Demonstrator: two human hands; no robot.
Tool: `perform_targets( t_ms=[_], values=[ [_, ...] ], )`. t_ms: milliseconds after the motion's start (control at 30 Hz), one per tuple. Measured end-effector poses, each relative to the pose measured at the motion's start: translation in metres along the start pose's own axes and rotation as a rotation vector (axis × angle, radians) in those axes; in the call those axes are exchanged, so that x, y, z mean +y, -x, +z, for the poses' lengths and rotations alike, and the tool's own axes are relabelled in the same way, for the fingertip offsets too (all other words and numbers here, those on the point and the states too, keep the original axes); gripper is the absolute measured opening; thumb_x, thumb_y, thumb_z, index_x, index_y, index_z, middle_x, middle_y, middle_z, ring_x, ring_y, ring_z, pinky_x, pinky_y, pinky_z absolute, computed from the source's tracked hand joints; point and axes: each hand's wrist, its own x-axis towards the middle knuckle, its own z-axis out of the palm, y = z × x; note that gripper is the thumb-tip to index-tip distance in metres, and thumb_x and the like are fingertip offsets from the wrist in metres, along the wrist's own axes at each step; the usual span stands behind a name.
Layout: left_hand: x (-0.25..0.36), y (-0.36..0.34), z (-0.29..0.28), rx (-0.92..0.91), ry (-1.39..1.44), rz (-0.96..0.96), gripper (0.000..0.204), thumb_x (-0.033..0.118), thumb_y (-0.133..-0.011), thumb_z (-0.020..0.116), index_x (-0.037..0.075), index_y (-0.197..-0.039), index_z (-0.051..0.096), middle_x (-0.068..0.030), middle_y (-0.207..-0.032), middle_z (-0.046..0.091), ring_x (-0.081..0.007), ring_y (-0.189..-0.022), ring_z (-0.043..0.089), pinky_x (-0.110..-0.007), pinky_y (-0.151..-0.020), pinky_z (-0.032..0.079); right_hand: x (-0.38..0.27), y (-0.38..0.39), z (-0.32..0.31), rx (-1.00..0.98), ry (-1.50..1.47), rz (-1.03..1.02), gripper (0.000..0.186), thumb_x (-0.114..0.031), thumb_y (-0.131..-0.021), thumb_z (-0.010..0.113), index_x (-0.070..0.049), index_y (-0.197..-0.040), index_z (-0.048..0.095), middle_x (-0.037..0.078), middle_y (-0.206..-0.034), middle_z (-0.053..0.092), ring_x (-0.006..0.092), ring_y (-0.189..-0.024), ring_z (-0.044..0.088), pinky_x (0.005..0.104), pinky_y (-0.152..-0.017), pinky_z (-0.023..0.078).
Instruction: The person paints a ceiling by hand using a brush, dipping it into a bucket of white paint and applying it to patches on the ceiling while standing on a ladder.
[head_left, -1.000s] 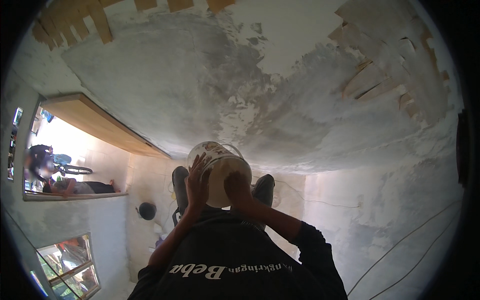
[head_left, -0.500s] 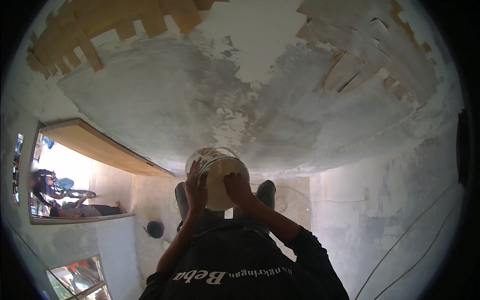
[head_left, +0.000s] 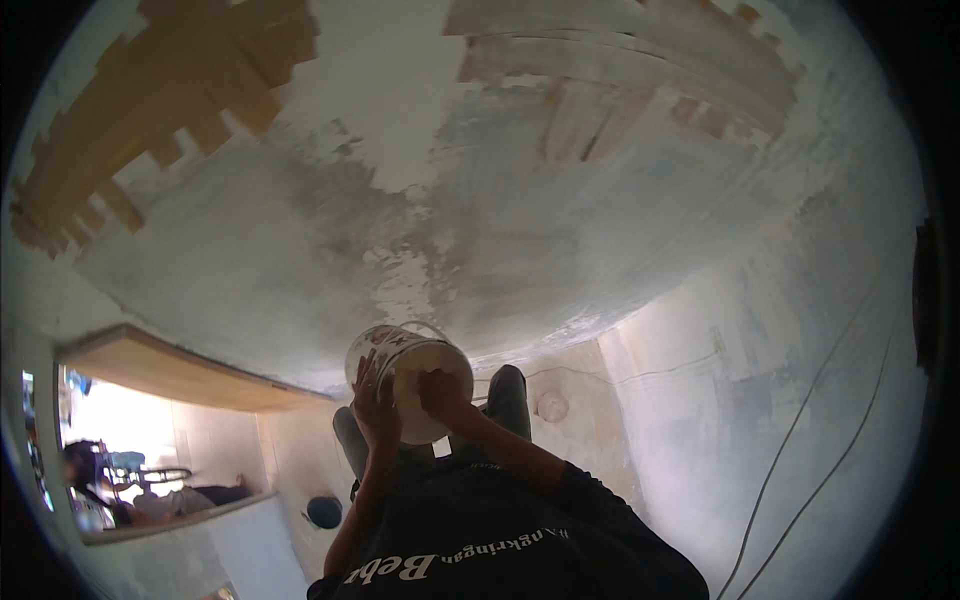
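Gripping bucket [head_left: 412, 372], left hand [head_left: 375, 412] outside, right hand [head_left: 440, 390] inside

Hidden and cut off

The bucket [head_left: 410, 375] has its near side covered by the left hand [head_left: 375, 405] and right hand [head_left: 440, 390]; the person's lower legs hide behind it, and its contents cannot be told.
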Motion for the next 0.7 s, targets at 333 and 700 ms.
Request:
perform_targets(
  t_ms=[333, 700],
  values=[
    [0.015, -0.007, 0.020, -0.081, -0.021, 0.032, 0.036, 0.008, -0.090, 0.058, -0.003, -0.123, 0.056, -0.0215, -0.130, 0.054, -0.0332, -0.124, 0.050, -0.039, -0.102, 0.039, 0.017, 0.002, -0.035, 0.062, -0.133, 0.153, 0.014, -0.013, -0.078, 0.057, -0.002, -0.086, 0.061, 0.018, -0.077, 0.063, 0.0342, -0.075, 0.063, 0.0461, -0.070, 0.051],
    [0.011, -0.004, 0.030, -0.155, -0.045, 0.188, 0.035, 0.007, -0.090, 0.056, -0.004, -0.123, 0.056, -0.0221, -0.124, 0.058, -0.0338, -0.117, 0.055, -0.037, -0.097, 0.044, 0.017, 0.004, -0.041, 0.080, -0.094, 0.106, 0.018, -0.014, -0.075, 0.062, -0.002, -0.087, 0.066, 0.018, -0.083, 0.066, 0.0332, -0.079, 0.065, 0.0450, -0.070, 0.052]
  ],
)
